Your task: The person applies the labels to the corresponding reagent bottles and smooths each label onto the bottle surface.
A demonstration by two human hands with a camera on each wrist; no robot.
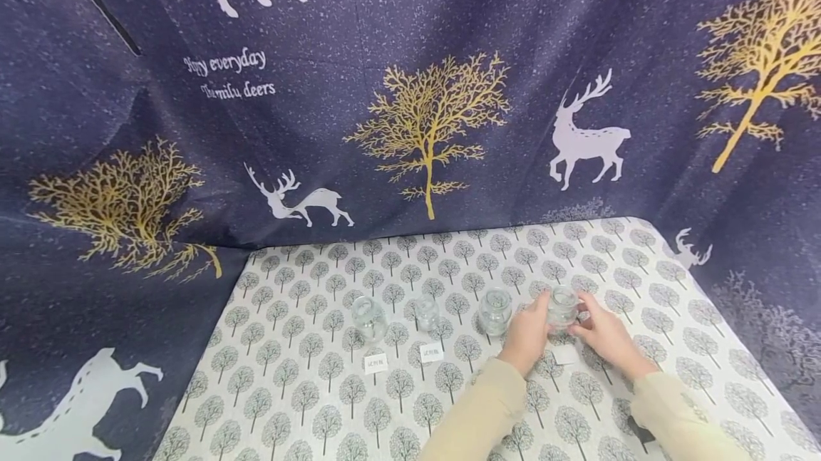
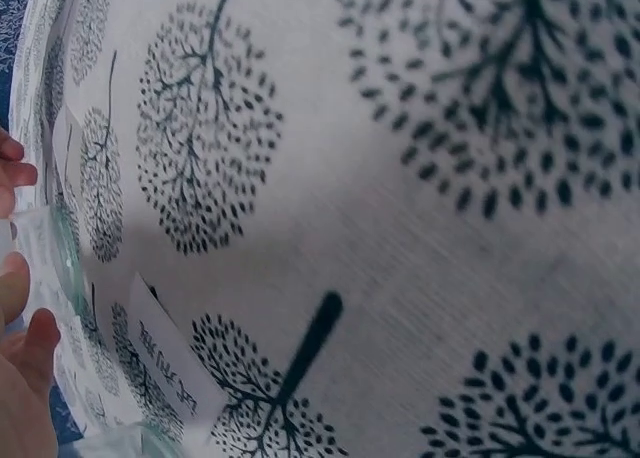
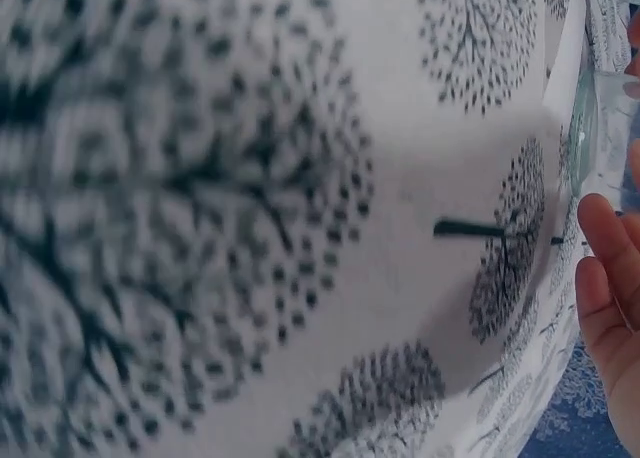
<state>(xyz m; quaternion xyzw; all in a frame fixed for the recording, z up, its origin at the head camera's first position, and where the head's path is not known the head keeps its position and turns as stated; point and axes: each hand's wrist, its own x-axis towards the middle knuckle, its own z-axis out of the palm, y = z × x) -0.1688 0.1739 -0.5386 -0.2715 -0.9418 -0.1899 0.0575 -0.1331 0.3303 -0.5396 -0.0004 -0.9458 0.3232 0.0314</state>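
Both hands are at the rightmost clear glass jar (image 1: 563,308), which stands upright on the patterned cloth. My left hand (image 1: 529,329) grips its left side, fingers behind and thumb in front. From the right, my right hand (image 1: 606,336) holds it with bent fingers and thumb. Close beside the left hand is a second glass jar (image 1: 495,313). A small white card (image 1: 566,355) lies just in front of the held jar. In the left wrist view the jar's glass (image 2: 68,258) shows at the edge; the right wrist view catches only part of the fingers (image 3: 605,233).
Farther left stand a smaller glass jar (image 1: 426,313) and a larger glass jar (image 1: 368,318). Cards with printed characters, one card (image 1: 432,353) and another card (image 1: 375,363), lie before them. A dark blue curtain (image 1: 308,126) hangs behind the tree-print tablecloth (image 1: 295,390).
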